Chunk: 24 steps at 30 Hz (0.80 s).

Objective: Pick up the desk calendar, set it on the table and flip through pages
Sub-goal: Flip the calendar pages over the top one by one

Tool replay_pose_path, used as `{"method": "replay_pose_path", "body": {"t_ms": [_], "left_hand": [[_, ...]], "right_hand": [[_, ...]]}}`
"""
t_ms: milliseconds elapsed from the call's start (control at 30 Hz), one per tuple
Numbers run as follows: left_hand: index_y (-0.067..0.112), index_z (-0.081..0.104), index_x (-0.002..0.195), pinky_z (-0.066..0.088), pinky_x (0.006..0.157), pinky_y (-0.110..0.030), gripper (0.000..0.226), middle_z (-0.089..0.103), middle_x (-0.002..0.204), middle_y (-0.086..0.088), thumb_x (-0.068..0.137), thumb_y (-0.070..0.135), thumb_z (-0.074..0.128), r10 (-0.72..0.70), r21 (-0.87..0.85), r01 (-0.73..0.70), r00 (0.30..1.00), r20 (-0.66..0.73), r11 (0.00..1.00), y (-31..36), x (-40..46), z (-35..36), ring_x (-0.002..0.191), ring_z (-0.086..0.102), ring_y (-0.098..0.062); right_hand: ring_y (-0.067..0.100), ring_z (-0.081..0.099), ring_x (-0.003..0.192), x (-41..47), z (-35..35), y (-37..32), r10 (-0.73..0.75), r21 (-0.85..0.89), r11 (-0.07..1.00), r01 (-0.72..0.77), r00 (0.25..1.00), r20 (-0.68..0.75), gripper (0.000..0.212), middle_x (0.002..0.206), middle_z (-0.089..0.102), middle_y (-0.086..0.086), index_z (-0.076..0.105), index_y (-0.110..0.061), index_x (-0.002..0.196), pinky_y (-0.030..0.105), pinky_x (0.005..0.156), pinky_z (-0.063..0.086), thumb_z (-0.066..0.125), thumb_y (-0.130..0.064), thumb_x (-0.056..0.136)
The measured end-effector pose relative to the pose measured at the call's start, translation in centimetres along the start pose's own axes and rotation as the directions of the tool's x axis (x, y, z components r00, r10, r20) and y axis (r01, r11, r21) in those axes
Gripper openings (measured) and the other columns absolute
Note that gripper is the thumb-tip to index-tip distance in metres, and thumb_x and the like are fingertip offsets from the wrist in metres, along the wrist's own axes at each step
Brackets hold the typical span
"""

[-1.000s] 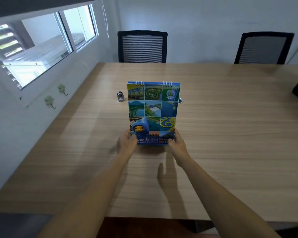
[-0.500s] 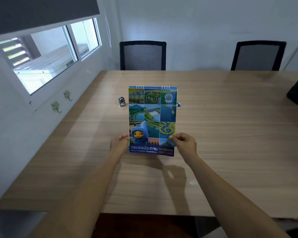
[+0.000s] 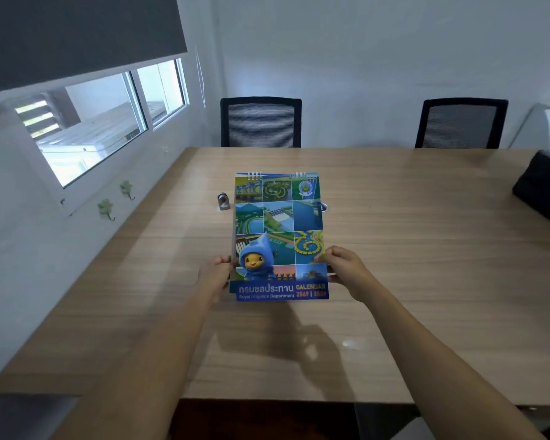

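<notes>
The desk calendar (image 3: 278, 230) has a blue cover with a grid of photos, a blue hooded mascot and wire rings along its top edge. It is held up above the wooden table (image 3: 426, 281), cover facing me, its shadow falling on the wood below. My left hand (image 3: 215, 276) grips its lower left edge. My right hand (image 3: 346, 269) pinches its lower right edge, thumb on the cover.
A small grey metal object (image 3: 223, 201) sits on the table just left of the calendar. Two black mesh chairs (image 3: 261, 122) (image 3: 461, 123) stand at the far side. A black item (image 3: 543, 188) lies at the right edge. A wall with a window runs along the left.
Both hands have lifted the calendar off the table towards me, and their grip has shifted from its bottom edge to its lower sides. The view has tilted upward.
</notes>
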<state>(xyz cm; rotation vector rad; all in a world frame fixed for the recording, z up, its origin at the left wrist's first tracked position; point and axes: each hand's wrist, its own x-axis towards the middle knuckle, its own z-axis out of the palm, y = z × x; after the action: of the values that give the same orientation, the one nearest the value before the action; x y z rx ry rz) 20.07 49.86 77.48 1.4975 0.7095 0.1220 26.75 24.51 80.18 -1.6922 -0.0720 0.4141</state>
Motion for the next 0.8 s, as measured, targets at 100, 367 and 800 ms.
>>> {"method": "replay_pose_path", "body": {"t_ms": [100, 367, 800], "left_hand": [[0.008, 0.061, 0.096, 0.051, 0.047, -0.021, 0.021, 0.065, 0.081, -0.014, 0.090, -0.002, 0.044, -0.007, -0.056, 0.006, 1.000, -0.012, 0.998, 0.5, -0.5, -0.1, 0.066, 0.064, -0.023], [0.013, 0.061, 0.081, 0.052, 0.047, -0.024, 0.019, 0.069, 0.074, -0.007, 0.092, 0.005, 0.048, -0.064, -0.118, 0.067, 0.997, 0.031, 0.991, 0.7, -1.2, -0.4, 0.065, 0.064, -0.021], [0.029, 0.062, 0.093, 0.050, 0.073, -0.031, 0.021, 0.071, 0.089, 0.001, 0.094, 0.024, 0.041, -0.095, -0.012, 0.097, 0.990, 0.106, 0.995, 2.1, -1.1, -0.5, 0.088, 0.065, -0.016]], "right_hand": [[0.020, 0.057, 0.063, -0.8, -0.6, -2.2, 0.083, 0.199, 0.973, -0.117, 0.982, 0.171, 0.011, 0.074, 0.055, 0.010, 0.051, -0.015, 0.077, 0.021, 0.046, 0.045, 0.051, -0.009, 0.086], [0.023, 0.070, 0.095, -2.2, -0.2, -9.9, -0.277, 0.653, 0.757, -0.009, 0.901, 0.333, 0.056, 0.092, 0.076, 0.002, 0.076, -0.018, 0.080, 0.038, 0.089, 0.053, 0.027, -0.043, 0.091], [0.021, -0.018, 0.148, 6.7, 4.5, -12.8, -0.386, -0.878, 0.360, 0.315, 0.907, 0.167, 0.064, 0.161, -0.016, -0.008, -0.008, -0.029, 0.151, 0.050, 0.117, -0.010, 0.012, -0.053, 0.095]]}}
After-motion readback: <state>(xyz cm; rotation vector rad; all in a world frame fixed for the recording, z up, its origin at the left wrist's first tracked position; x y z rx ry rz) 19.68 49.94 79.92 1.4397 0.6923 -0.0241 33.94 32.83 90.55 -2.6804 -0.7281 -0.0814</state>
